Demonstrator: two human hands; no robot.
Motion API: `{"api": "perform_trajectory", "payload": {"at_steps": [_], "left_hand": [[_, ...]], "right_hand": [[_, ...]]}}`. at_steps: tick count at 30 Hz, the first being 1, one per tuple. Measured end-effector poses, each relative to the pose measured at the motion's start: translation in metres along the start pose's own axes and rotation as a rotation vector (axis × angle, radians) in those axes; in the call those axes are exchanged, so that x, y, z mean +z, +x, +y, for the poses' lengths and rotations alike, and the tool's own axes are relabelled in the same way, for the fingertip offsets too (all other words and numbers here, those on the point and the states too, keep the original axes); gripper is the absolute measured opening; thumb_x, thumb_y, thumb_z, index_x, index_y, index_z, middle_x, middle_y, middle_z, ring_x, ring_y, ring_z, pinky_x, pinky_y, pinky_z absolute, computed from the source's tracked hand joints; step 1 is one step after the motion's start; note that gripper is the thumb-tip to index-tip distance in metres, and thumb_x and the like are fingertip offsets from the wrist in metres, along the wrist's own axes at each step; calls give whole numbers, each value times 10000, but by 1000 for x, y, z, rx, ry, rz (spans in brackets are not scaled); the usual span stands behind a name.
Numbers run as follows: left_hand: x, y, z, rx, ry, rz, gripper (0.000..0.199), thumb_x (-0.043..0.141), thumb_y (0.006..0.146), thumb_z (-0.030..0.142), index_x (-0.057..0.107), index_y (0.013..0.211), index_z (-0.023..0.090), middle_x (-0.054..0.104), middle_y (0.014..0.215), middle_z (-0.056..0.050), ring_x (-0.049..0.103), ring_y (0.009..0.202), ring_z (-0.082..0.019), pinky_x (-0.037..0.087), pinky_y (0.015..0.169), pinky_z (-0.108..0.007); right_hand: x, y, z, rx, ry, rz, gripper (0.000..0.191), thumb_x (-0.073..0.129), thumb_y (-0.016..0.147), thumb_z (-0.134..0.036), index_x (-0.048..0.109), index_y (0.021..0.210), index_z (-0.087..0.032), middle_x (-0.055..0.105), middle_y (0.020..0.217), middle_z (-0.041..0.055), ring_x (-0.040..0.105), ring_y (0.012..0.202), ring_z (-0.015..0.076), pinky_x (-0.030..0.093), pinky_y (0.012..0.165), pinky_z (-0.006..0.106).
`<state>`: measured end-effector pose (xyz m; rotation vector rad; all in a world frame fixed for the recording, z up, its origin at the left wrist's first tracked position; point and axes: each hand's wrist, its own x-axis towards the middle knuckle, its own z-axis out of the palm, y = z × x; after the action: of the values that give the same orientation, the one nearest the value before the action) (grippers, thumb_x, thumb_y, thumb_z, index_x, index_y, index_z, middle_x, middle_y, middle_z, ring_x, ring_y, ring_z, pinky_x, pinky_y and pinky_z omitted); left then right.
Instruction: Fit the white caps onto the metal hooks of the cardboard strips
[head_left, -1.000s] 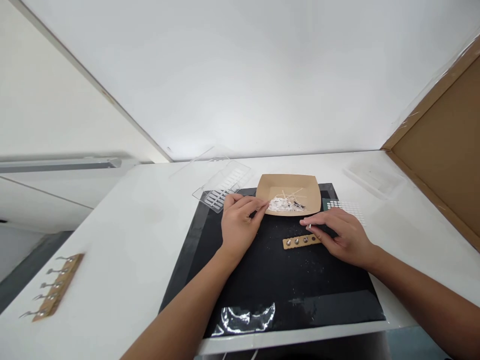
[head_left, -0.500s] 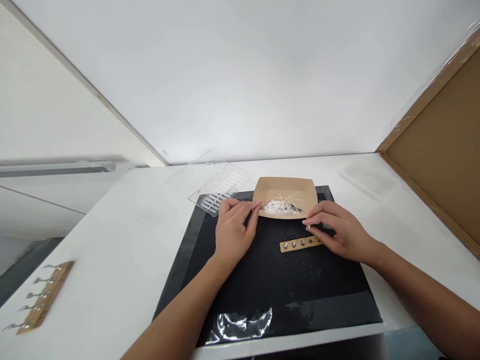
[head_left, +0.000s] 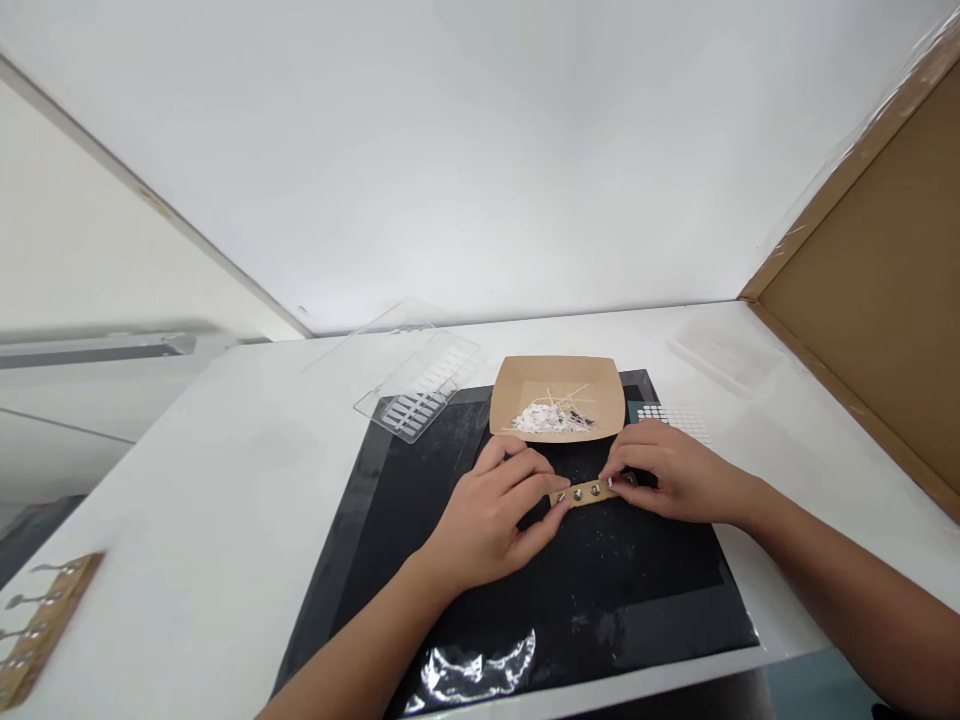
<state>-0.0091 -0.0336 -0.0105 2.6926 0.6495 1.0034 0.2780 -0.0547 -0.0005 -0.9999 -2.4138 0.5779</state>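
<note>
Tan strip (head_left: 587, 494), one: left fingers (head_left: 541, 487) pinch end; right fingers (head_left: 621, 460) pinch one metal piece (head_left: 610, 483).

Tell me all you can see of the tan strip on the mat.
The tan strip, long and narrow, looks wooden. It lies on the black mat, slightly slanted, with a row of shiny metal pieces. The left hand holds its left end; the right hand pinches at a piece toward the other end, partly hiding it.

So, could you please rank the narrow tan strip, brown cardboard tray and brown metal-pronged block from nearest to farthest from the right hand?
1. Tan strip, at its fingers
2. Cardboard tray, beyond, leftward
3. Metal-pronged block, far left
</note>
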Motion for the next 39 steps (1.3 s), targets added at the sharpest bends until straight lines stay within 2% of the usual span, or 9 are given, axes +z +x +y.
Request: {"api": "perform_trajectory", "payload": {"at_steps": [6,14,17,26,31,35,39], "left_hand": [[2,-2,1,-27,-35,-109,176,750,968,266,720,1132,210,748,998,-73,625,965,-240,560,899,-384],[7,-5,1,-69,4,-190,235,742,979,313,684,1174,194,739,1047,-91,603,1028,-274,593,850,-390],[8,-6,1,-89,11,-218,203,718,996,297,678,1170,201,741,1038,-86,614,1026,-272,600,834,-384],[10,-5,3,-114,15,-216,118,646,1038,266,689,1122,196,738,995,-78,601,963,-248,582,812,-381],[10,-4,3,-116,-2,-215,106,650,1036,265,682,1105,192,733,989,-73,587,949,-242,573,810,-379],[10,-4,3,-119,-8,-210,100,663,1029,261,677,1103,196,729,982,-66,589,944,-243,567,814,-378],[10,-4,3,-125,-12,-211,94,667,1027,258,683,1102,204,732,980,-66,597,941,-238,565,817,-371]], "right_hand": [[0,0,1,33,-12,-61,107,675,965,-126,712,979,-226,755,896,2,687,839,183,467,852,368],[-3,0,-1,60,6,-94,147,663,961,-115,672,1045,-236,738,895,-23,666,818,164,446,883,364],[-2,-1,0,62,7,-98,164,665,955,-110,659,1057,-239,737,900,-28,671,806,159,441,897,369],[-2,0,-1,43,-10,-90,159,650,957,-109,663,1048,-238,717,881,-20,652,811,166,441,867,362],[4,1,-2,20,-35,-55,130,753,965,-255,692,1078,-232,724,965,23,650,927,207,453,856,362],[13,2,-3,37,-74,-28,161,765,995,-365,700,999,-218,715,933,21,649,915,205,428,822,357],[22,2,0,25,-100,35,153,710,1038,-324,706,933,-213,720,883,17,657,897,197,413,792,349]]}}
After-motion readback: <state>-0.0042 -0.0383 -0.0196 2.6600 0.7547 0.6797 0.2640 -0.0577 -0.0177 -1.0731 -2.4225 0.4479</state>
